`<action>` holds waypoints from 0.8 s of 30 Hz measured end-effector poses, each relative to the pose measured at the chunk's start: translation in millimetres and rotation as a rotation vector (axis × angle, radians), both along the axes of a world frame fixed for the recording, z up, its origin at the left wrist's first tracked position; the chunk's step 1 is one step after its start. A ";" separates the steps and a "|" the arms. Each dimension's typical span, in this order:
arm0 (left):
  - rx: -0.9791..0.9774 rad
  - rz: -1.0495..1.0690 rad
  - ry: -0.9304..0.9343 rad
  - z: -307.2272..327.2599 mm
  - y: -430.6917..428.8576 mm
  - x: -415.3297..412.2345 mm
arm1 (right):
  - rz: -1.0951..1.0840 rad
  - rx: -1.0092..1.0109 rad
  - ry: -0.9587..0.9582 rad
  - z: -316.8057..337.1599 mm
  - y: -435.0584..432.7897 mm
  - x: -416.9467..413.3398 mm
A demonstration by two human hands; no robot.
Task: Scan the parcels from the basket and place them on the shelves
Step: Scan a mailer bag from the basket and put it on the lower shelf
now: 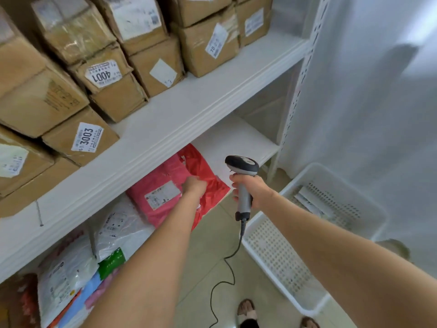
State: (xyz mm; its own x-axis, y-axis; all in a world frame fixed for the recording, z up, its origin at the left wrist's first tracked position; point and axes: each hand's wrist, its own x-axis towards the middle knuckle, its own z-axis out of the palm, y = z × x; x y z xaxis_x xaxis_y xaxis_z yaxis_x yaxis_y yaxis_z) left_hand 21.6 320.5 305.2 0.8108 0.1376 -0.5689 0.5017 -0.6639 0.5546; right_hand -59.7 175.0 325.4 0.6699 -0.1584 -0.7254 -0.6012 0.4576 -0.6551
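Red parcel: the red parcel (210, 178) lies at the front edge of the lower shelf (236, 143), its right corner hanging over that edge. It rests partly on a pinker bag (151, 197) with a white label.
Look: thin, glossy red plastic, creased and limp. No label shows on its visible side.
Left hand: the left hand (194, 185) is on top of the red parcel with its fingers curled into the plastic, gripping it.
Right hand: the right hand (253, 190) is wrapped round the handle of the scanner (241, 165), just off the shelf's front edge. The scanner head points toward the shelf.
Done: soft bags (118, 228) fill the left of the lower shelf, and the red parcel looks to be on the point of being shelved.
Left: the basket (279, 256) on the floor is mostly bare. At least one flat white packet (312, 202) lies at its far end, probably still to be scanned and shelved.
Room: the right end of the lower shelf is free.
Above: the upper shelf (189, 110) carries labelled cardboard boxes (94, 74), stacked toward its back.
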 end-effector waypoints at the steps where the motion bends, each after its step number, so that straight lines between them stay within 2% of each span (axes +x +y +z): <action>1: -0.028 -0.012 -0.022 1.5 -13.8 -6.9 | -0.031 0.013 0.004 3.0 -11.8 -10.5; 5: -0.064 -0.077 -0.073 8.6 -73.1 -36.3 | -0.122 0.062 0.003 12.5 -63.3 -54.7; 15: -0.071 -0.161 -0.026 21.5 -234.5 -157.2 | -0.331 0.181 0.002 1.4 -206.8 -174.9; 24: -0.087 -0.212 0.055 -3.9 -339.7 -212.0 | -0.371 0.126 0.076 -32.5 -306.0 -219.6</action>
State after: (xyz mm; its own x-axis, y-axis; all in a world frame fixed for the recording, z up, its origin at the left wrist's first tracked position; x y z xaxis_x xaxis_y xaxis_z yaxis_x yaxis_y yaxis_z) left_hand -190.4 -19.2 301.3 0.7841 -0.0838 -0.6150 0.3872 -0.7083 0.5902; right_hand -279.3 -131.0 292.9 0.5277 -0.2865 -0.7997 -0.4243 0.7267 -0.5403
